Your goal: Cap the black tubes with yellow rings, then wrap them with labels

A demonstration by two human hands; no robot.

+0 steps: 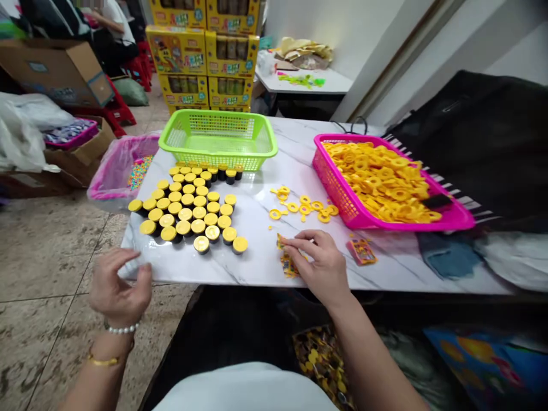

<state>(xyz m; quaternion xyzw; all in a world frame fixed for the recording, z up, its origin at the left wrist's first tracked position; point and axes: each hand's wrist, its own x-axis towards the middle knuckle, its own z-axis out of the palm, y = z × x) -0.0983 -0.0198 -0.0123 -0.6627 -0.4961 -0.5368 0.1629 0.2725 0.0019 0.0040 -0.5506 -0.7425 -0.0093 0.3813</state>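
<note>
My right hand (320, 264) pinches a small colourful printed slip (280, 241) between thumb and fingertips near the table's front edge. More printed slips (289, 266) lie under those fingers, partly hidden. My left hand (122, 285) is at the front left corner of the table, thumb and fingers apart, with nothing in it. Beyond it stand several small black tubs with yellow lids (185, 214), grouped upright on the tabletop. Loose yellow plastic rings with tabs (305, 209) are scattered behind my right hand. To its right lies a small stack of printed slips (362, 251).
A green basket (218, 154) stands behind the tubs. At right, a pink basket (342, 200) is heaped with yellow rings. A pink, plastic-lined bin (111, 171) with coloured beads sits left of the table. Stacked yellow boxes (177, 51) rise behind. Another person (115, 28) is at far left.
</note>
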